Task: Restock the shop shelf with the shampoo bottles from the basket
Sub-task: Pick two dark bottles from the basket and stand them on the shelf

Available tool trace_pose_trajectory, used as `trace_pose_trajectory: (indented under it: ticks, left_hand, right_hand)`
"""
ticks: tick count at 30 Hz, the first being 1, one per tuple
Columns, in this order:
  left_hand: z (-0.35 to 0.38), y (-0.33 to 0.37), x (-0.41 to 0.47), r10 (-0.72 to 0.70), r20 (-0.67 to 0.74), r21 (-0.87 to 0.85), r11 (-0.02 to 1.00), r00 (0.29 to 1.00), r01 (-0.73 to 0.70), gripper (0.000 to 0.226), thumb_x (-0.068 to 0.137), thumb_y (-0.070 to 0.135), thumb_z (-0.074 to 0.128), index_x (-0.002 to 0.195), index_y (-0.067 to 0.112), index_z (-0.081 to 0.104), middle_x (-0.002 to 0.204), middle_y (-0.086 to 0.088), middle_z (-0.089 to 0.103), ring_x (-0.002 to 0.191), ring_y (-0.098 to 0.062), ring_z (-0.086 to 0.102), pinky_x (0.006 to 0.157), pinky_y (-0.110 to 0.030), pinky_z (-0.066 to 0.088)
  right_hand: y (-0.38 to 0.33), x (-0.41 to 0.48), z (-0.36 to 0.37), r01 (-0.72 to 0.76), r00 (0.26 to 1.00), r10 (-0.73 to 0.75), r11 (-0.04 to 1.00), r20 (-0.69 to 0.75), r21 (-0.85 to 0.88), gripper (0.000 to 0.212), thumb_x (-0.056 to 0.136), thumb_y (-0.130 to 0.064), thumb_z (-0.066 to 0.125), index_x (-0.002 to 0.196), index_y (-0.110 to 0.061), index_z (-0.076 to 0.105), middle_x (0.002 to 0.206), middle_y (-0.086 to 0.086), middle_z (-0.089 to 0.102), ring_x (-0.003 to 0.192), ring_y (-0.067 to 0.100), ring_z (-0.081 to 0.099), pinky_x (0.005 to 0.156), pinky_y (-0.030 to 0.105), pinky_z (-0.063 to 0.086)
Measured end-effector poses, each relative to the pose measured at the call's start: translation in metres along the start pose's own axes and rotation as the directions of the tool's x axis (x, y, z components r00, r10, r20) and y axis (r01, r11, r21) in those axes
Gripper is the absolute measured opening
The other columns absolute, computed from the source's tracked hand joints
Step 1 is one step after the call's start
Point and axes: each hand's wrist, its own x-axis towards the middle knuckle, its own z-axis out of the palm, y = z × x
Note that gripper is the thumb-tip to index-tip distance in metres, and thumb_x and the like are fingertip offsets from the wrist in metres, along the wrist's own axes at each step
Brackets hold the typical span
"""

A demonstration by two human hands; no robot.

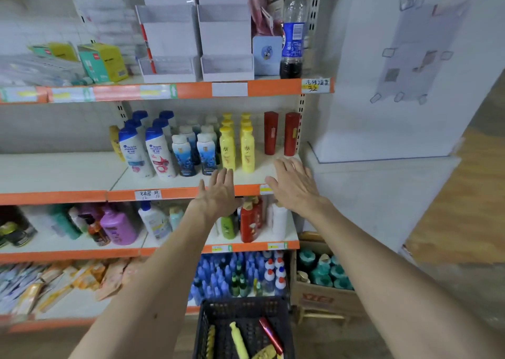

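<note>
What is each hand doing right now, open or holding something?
Left hand: open, fingers straight, holding nothing.
Right hand: open, fingers spread, holding nothing.

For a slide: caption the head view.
Open left hand and right hand at the shampoo shelf; bottles lie in the basket.

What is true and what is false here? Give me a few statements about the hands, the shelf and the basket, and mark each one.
1. The left hand and right hand hold nothing. True.
2. The basket is empty. False: a yellow bottle and a red bottle lie in it, among others.
3. Two tall red bottles stand at the right end of the shelf. True.
4. The yellow bottles on that shelf lie on their sides. False: they stand upright.
</note>
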Motion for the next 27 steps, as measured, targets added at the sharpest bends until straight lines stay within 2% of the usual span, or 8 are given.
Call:
trace_pose_trajectory:
  ticks: [5,8,14,18,21,23,27]
  left_hand:
    - [-0.016,0.009,-0.016,0.027,-0.105,0.053,0.998,0.994,-0.022,0.091,0.09,0.053,0.05,0.153,0.018,-0.006,0.162,0.001,-0.007,0.149,-0.025,-0.006,0.118,-0.056,0.007]
    - [-0.015,0.001,-0.017,0.024,-0.11,0.066,0.998,0.994,-0.017,0.089,0.09,0.055,0.048,0.153,0.018,-0.003,0.162,0.0,-0.006,0.149,-0.025,-0.005,0.118,-0.057,0.007]
    - [0.004,-0.035,-0.007,0.009,-0.076,0.031,0.999,0.997,-0.007,0.081,0.091,0.054,0.046,0.152,0.021,0.005,0.161,0.001,-0.001,0.149,-0.024,-0.004,0.117,-0.057,0.01]
    - [0.028,-0.065,0.007,0.004,0.018,-0.029,1.0,1.0,-0.004,0.078,0.093,0.051,0.046,0.152,0.019,0.007,0.161,-0.003,0.006,0.149,-0.024,0.003,0.117,-0.055,0.012]
    - [0.065,-0.08,0.016,0.003,0.037,-0.044,0.999,0.999,-0.001,0.068,0.095,0.044,0.045,0.149,0.013,0.017,0.157,-0.007,0.02,0.146,-0.025,0.017,0.116,-0.052,0.019]
    - [0.097,-0.084,0.016,-0.004,0.104,-0.07,0.997,0.995,0.011,0.06,0.095,0.04,0.046,0.144,0.011,0.025,0.151,-0.009,0.029,0.142,-0.027,0.024,0.114,-0.051,0.023]
    - [0.173,-0.09,0.018,0.048,0.216,-0.126,0.992,0.975,-0.021,0.056,0.095,0.033,0.049,0.142,0.009,0.031,0.147,-0.01,0.034,0.137,-0.03,0.031,0.109,-0.05,0.031]
  right_hand:
    - [0.003,-0.006,-0.009,-0.061,0.995,0.066,0.996,0.08,-0.069,0.067,0.102,-0.054,0.021,0.158,-0.021,0.005,0.166,0.004,0.006,0.152,0.03,-0.003,0.121,0.054,-0.001]
    - [0.0,-0.009,-0.006,-0.082,0.987,0.094,0.992,0.129,-0.094,0.068,0.102,-0.056,0.017,0.158,-0.023,-0.002,0.167,0.003,0.001,0.152,0.03,-0.008,0.12,0.056,-0.006]
    - [-0.004,-0.003,0.016,-0.09,0.985,0.104,0.991,0.137,-0.102,0.063,0.104,-0.049,0.019,0.158,-0.019,0.007,0.165,0.004,0.011,0.152,0.028,0.003,0.121,0.054,0.002]
    - [-0.012,0.006,0.047,-0.085,0.981,0.106,0.988,0.164,-0.129,0.061,0.104,-0.048,0.024,0.155,-0.017,0.016,0.163,0.004,0.019,0.151,0.028,0.009,0.12,0.052,0.009]
    - [-0.019,0.007,0.086,-0.078,0.98,0.094,0.992,0.175,-0.096,0.059,0.102,-0.048,0.029,0.152,-0.016,0.024,0.159,0.004,0.028,0.148,0.027,0.017,0.117,0.05,0.018]
    - [-0.023,-0.001,0.115,-0.064,0.97,0.078,0.996,0.231,-0.066,0.057,0.102,-0.046,0.033,0.149,-0.015,0.029,0.157,0.006,0.031,0.147,0.027,0.019,0.117,0.049,0.02]
    - [-0.011,-0.024,0.187,-0.077,0.933,0.081,0.997,0.352,-0.027,0.048,0.104,-0.04,0.035,0.143,-0.014,0.035,0.149,0.009,0.042,0.14,0.028,0.028,0.108,0.045,0.026]
